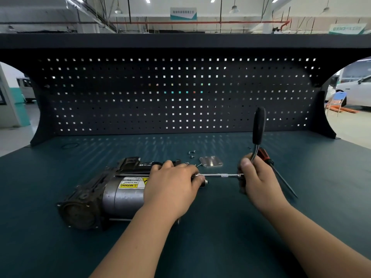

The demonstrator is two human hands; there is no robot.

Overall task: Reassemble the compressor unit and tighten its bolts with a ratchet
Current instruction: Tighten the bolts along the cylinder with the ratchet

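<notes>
As the compressor unit (pixel 112 195) lies on its side on the bench (pixel 220 227), left of centre, it is judged heavy, rigid and unlikely to shift, the smooth motor can being slippery and the cast housing the surer hold. The left hand (pixel 172 183) is curled over the can's right end, fingertips at the socket end of the extension bar (pixel 220 175); whether they pinch it cannot be told. The right hand (pixel 259 181) is clenched round the head of the ratchet (pixel 259 125), handle upright, and beyond lie a screwdriver (pixel 281 177), cover plate (pixel 211 161), loose bolts (pixel 192 154) and pegboard (pixel 180 93).
</notes>
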